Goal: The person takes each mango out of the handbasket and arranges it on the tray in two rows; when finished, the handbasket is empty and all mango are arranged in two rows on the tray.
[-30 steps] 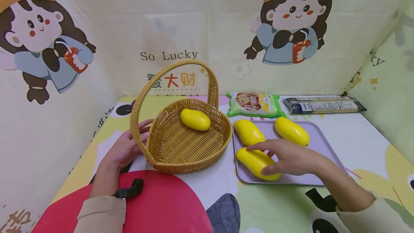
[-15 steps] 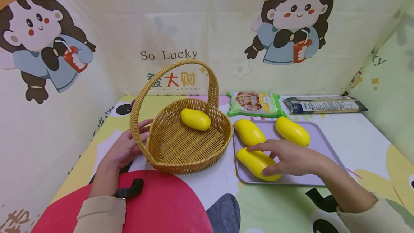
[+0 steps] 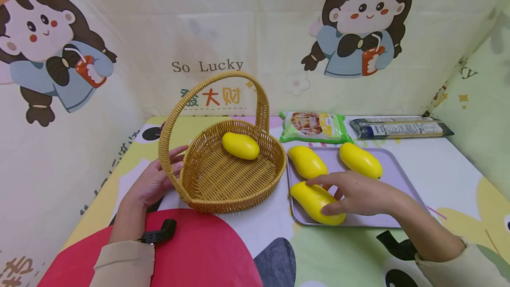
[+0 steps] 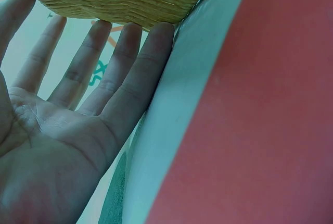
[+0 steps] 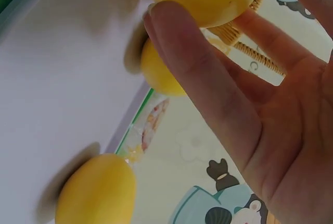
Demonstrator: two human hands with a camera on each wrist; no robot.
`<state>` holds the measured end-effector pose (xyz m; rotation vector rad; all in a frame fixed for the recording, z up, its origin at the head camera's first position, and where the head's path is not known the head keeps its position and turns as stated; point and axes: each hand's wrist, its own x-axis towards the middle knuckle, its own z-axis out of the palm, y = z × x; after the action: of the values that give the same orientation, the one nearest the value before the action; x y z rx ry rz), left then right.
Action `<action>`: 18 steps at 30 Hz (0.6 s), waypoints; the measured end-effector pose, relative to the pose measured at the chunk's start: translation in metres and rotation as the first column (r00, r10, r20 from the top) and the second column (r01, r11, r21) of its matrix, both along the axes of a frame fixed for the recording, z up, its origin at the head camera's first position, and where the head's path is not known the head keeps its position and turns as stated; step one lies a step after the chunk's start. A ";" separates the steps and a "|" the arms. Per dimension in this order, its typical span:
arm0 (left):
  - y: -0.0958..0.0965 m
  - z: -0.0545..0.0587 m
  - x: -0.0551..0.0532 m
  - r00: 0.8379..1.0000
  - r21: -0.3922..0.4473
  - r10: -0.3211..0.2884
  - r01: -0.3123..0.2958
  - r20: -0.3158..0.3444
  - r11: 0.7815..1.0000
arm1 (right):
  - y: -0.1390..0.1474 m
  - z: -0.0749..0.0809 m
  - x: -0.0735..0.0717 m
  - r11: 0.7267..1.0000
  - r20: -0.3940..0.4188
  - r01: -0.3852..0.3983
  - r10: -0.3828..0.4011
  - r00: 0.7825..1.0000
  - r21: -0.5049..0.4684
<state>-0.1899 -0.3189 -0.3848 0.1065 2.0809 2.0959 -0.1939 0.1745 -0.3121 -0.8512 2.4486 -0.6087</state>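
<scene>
In the head view my left hand (image 3: 153,180) rests against the left side of a wicker basket (image 3: 235,207). Its fingers are nearly straight, and their tips touch the weave in the left wrist view. Inside the basket lies one yellow mango (image 3: 241,146). My right hand (image 3: 358,194) holds the front mango (image 3: 312,203) on a lilac tray (image 3: 392,185), thumb on the near side and fingers over the far side. That mango still lies on the tray. Two others, a left mango (image 3: 307,163) and a right mango (image 3: 360,160), lie behind it.
Behind the tray is a green-edged food packet (image 3: 314,127). A long dark package (image 3: 400,128) lies at the back right. The basket's tall arched handle (image 3: 169,132) rises above its left side. Printed cloth covers the table and walls.
Both hands stay almost where they were. The front mango shifts very slightly under my right hand, and the head view tilts a little.
</scene>
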 end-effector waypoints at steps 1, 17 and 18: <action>0.000 0.000 0.000 1.000 0.001 -0.001 0.001 -0.001 1.000 | -0.001 0.000 0.000 1.000 -0.002 0.009 -0.009 1.000 0.009; 0.000 -0.001 -0.001 1.000 -0.006 0.003 -0.003 0.002 1.000 | -0.015 0.000 0.010 0.994 -0.118 0.098 -0.091 0.989 0.054; 0.000 0.000 -0.001 1.000 -0.004 0.004 -0.004 0.003 1.000 | -0.016 0.000 0.011 0.993 -0.132 0.102 -0.094 0.987 0.056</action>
<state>-0.1906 -0.3194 -0.3852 0.0985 2.0858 2.0930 -0.1833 0.1586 -0.3121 -0.7713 2.6247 -0.5231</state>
